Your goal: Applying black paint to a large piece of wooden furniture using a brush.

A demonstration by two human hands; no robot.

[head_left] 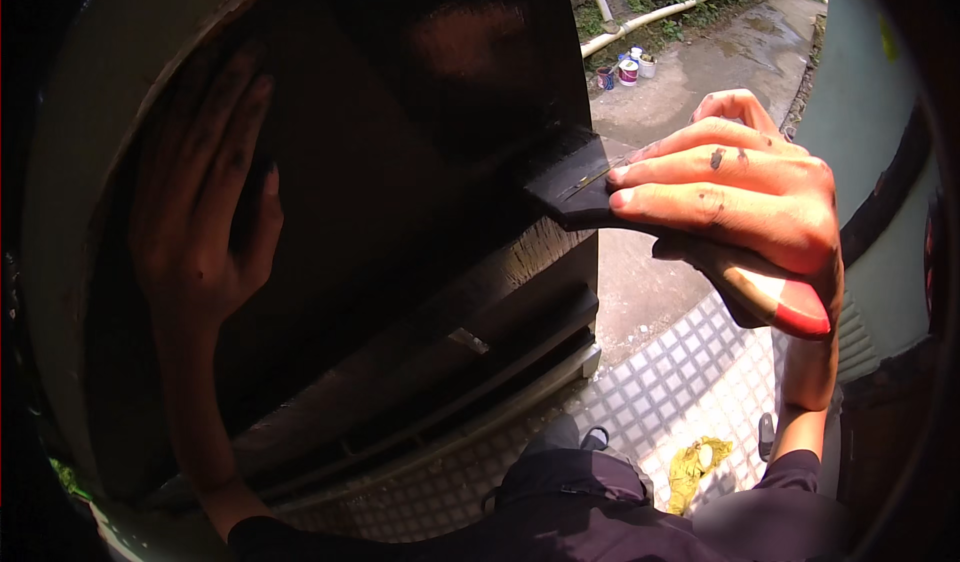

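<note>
A tall panel (380,182), glossy black with wet-looking paint, fills the left and middle of the view. In my right hand (750,187) is a paintbrush (752,287) with a wooden, red-ended handle, its fingers wrapped round it near the dark, paint-covered head. The brush head touches or nearly touches the panel near its right edge, just above a streaky, thinly covered strip (535,252). Dark specks spot the fingers. Deep in shadow, my left hand (205,212) lies at the panel's left part with fingers stretched out, holding nothing; contact is hard to make out.
Several paint cans (628,70) stand on the concrete beyond, near a white pipe (650,24) and greenery. Below lies a checkered tile floor (650,382) with a crumpled yellow bag or cloth (690,474). A pale green panel (868,92) rises at the right.
</note>
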